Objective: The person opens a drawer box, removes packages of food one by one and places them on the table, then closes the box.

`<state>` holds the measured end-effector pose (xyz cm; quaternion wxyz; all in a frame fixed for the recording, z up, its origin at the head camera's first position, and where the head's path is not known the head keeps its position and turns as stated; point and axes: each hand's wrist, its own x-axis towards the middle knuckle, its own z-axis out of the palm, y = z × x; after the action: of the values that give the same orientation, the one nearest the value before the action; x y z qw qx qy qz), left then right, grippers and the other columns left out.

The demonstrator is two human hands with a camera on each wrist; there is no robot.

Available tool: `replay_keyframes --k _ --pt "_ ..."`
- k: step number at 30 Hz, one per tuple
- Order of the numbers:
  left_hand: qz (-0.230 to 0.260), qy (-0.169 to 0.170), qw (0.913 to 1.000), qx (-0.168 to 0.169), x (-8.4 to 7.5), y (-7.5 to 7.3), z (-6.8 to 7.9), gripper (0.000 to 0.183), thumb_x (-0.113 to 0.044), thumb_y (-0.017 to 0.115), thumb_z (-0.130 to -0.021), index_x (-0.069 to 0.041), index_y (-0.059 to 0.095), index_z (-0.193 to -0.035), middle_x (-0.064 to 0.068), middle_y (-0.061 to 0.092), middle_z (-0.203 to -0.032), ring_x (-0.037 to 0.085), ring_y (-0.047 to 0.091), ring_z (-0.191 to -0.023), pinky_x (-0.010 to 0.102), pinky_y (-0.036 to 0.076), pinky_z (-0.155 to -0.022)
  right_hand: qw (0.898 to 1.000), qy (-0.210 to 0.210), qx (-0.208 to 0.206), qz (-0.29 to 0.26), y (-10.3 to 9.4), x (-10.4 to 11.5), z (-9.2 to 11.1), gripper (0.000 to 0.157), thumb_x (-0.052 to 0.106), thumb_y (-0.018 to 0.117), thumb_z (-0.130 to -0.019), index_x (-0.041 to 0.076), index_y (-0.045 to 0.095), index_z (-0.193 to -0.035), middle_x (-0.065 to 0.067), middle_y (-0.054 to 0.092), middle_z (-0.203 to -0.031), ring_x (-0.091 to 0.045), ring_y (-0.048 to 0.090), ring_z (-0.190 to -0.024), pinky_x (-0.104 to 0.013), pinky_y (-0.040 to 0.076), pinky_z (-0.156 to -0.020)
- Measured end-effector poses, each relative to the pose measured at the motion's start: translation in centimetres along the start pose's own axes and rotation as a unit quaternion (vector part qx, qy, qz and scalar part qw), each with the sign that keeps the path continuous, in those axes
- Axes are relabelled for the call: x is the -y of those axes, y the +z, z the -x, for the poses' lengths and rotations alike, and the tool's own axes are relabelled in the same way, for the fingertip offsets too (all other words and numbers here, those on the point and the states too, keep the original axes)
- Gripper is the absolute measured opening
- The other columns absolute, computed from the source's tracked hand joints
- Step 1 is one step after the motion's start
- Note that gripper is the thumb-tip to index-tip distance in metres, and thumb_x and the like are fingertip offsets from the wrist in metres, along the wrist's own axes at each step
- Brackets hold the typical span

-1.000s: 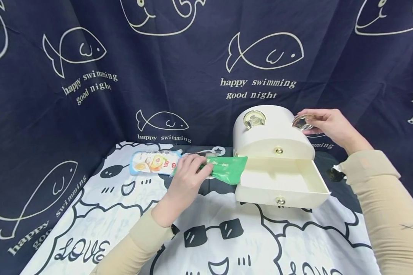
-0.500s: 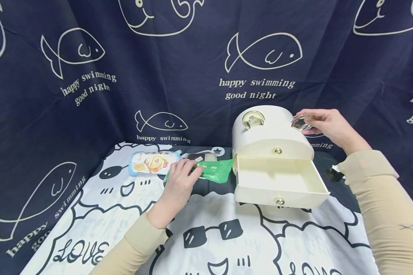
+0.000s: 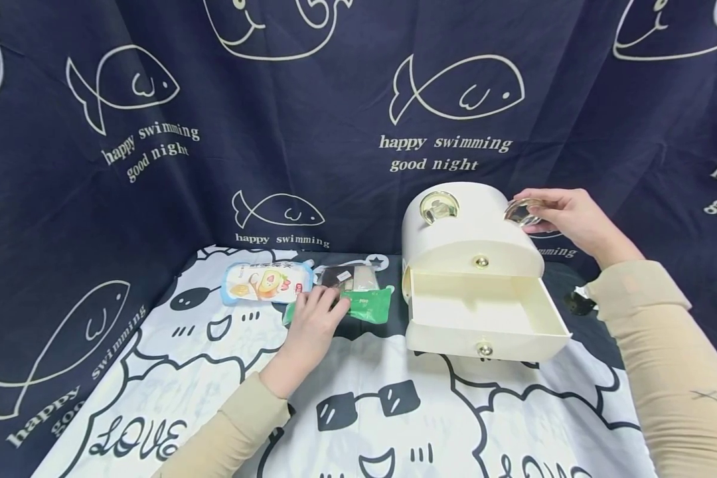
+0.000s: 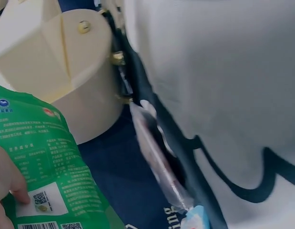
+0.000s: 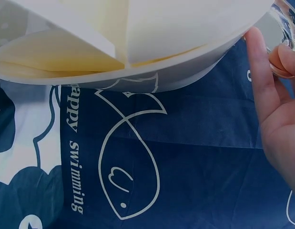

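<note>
My left hand (image 3: 317,325) grips a green snack packet (image 3: 367,305) low over the cloth, left of a white drawer box. In the left wrist view, my fingers lie against the packet (image 4: 47,162), where a white label and barcode show. The box (image 3: 472,226) has a rounded top with two shiny round ornaments; its lower drawer (image 3: 490,338) is pulled out, with a bare floor inside. My right hand (image 3: 564,216) pinches the right ornament (image 3: 522,211) between thumb and fingers, seen also in the right wrist view beside the box wall (image 5: 185,67).
A blue and white food packet (image 3: 269,281) lies left of my left hand. Behind the green one is a clear packet (image 3: 349,275) with dark and pale contents. A dark fish-print curtain (image 3: 334,133) hangs behind. A small black object (image 3: 579,302) lies right of the box.
My left hand has drawn the green packet leftward, away from the drawer, uncovering more of the clear packet behind it. My right hand stays on the ornament.
</note>
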<state>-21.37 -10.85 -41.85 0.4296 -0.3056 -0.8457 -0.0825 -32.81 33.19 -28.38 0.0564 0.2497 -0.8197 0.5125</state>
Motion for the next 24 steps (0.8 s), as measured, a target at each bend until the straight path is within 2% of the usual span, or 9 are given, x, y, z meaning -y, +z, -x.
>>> replay_keyframes --k 8,17,24 --pt "-0.012 -0.007 0.9984 0.055 0.1 0.8 0.6 0.025 0.002 0.065 -0.078 -0.011 0.054 -0.096 0.007 0.054 -0.098 0.025 0.049 -0.090 0.038 0.036 -0.066 1.000 0.002 -0.001 0.005 0.0 0.0 0.1 0.028 0.002 0.051 -0.094 -0.007 0.056 -0.120 0.005 0.068 -0.104 -0.005 0.066 -0.091 -0.029 0.055 -0.069" --pt "-0.027 -0.008 0.9949 0.096 0.1 1.9 1.3 0.024 0.000 0.065 -0.078 -0.012 0.053 -0.095 0.006 0.051 -0.094 0.024 0.047 -0.088 0.036 0.034 -0.062 1.000 0.013 -0.006 0.013 -0.1 0.2 0.0 0.028 0.004 0.053 -0.094 -0.005 0.058 -0.119 0.004 0.068 -0.103 -0.006 0.066 -0.090 -0.028 0.055 -0.069" --pt "-0.032 -0.013 0.9899 0.137 -0.3 2.4 1.3 0.024 -0.001 0.065 -0.079 -0.014 0.054 -0.097 0.006 0.052 -0.097 0.024 0.046 -0.091 0.036 0.034 -0.065 0.999 0.023 -0.009 0.024 -0.1 0.2 -0.1 0.027 0.005 0.053 -0.094 -0.003 0.058 -0.120 0.003 0.068 -0.104 -0.005 0.066 -0.090 -0.028 0.055 -0.070"
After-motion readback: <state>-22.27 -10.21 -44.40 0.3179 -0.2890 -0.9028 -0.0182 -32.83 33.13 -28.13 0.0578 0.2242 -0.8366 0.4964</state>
